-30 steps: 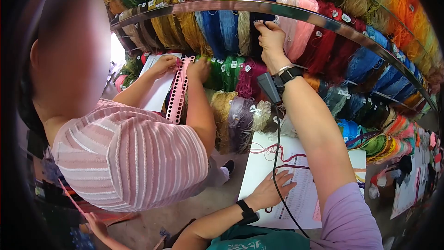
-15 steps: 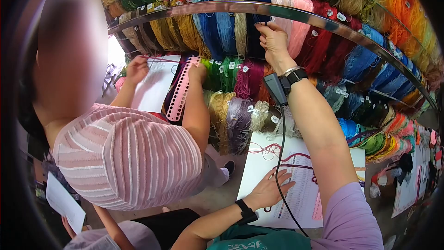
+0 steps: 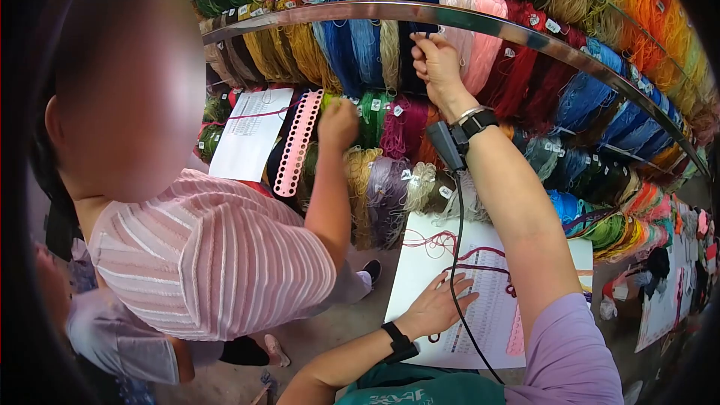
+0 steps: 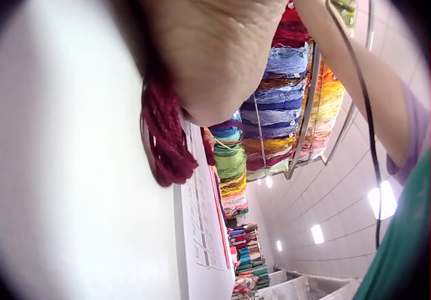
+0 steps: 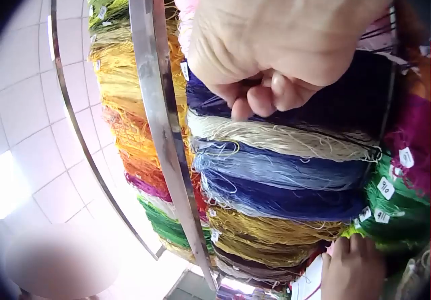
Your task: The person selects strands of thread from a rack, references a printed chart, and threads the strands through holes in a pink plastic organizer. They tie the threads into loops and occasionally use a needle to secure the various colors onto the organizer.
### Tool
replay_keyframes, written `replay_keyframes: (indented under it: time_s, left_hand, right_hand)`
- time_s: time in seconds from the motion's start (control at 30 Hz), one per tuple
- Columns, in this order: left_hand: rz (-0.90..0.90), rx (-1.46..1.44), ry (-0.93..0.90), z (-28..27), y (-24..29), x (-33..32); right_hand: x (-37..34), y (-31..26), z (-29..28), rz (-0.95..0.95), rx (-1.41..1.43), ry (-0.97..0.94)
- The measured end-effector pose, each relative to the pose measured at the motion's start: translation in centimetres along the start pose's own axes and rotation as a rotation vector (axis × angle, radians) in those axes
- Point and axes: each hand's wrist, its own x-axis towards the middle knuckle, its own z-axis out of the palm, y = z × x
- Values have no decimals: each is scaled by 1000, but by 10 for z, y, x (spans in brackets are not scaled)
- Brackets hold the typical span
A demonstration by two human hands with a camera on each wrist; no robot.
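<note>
Curled fingers of my right hand pinch strands of the navy thread hanging beneath the metal rail. Seen from the right wrist, that hand covers part of the navy skein, just beside a cream one. My left hand lies with spread fingers on a white board bearing a printed chart. Dark red thread crosses the chart above the fingers; in the left wrist view a dark red bundle is beside the hand.
At the left stands a person in a striped top, one hand at the green skeins. A pink perforated strip and a white sheet are before them. A black cable hangs over my left hand. Labelled skeins fill the racks.
My right hand has shifted slightly left at the navy thread; my left stays put. The neighbour's far hand has left the sheet, and their near hand has moved right from the pink strip.
</note>
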Motion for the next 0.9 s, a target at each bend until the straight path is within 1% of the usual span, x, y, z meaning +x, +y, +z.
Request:
replay_keyframes:
  time_s: [0.07,0.17,0.2,0.27,0.33,0.4,0.43,0.47,0.5,0.53,0.57,0.6,0.63,0.67,0.7,0.73,0.77,0.8,0.83,0.87,0.9]
  left_hand:
    - [4,15,4,1,0,0]
    - [-15,39,-43,0,1,1]
    - [-13,37,-40,0,0,1]
    - [-8,33,-35,0,-1,0]
    - [-6,15,-19,1,0,-1]
    - [-5,0,-13,2,0,-1]
    - [-6,0,-19,0,1,0]
    - [-5,3,-18,1,2,0]
    - [-5,5,-17,2,2,0]
    - [-4,8,-15,3,2,0]
    - [-2,16,-15,4,2,-1]
    - [-1,20,-17,4,3,0]
    - [0,24,-20,4,3,0]
    - [1,28,-23,4,4,1]
    - [1,33,-28,3,4,1]
    - [5,37,-28,3,5,1]
    - [9,41,-29,3,5,1]
    - [12,44,-29,3,6,1]
    - [12,40,-33,2,5,2]
    - [12,41,-38,2,6,2]
    - [11,42,-42,2,6,1]
  right_hand:
    - [2,2,-8,-29,-69,-34]
    - [0,17,-18,-407,-495,44]
    - [-11,10,-22,-405,-631,20]
    - [-59,-14,-37,-398,-907,-27]
    - [-99,-25,-72,-437,-1115,-106]
    - [-153,-44,-112,-400,-1199,-170]
    - [-184,-57,-131,-313,-1192,-204]
    - [-216,-71,-156,-195,-1252,-222]
    - [-248,-84,-184,-189,-1328,-242]
    - [-281,-96,-216,-145,-1408,-219]
    - [-314,-116,-244,-43,-1419,-150]
    - [-348,-129,-283,23,-1421,-3]
    - [-381,-153,-316,240,-1500,156]
    - [-416,-170,-365,265,-1629,238]
    - [-445,-184,-392,88,-1592,314]
    - [-487,-200,-446,276,-1775,495]
    - [-534,-208,-525,337,-1787,613]
    - [-554,-221,-549,400,-1791,731]
    - [-563,-227,-576,476,-1264,824]
    - [-547,-238,-551,515,-767,981]
    - [-527,-241,-524,539,-243,1038]
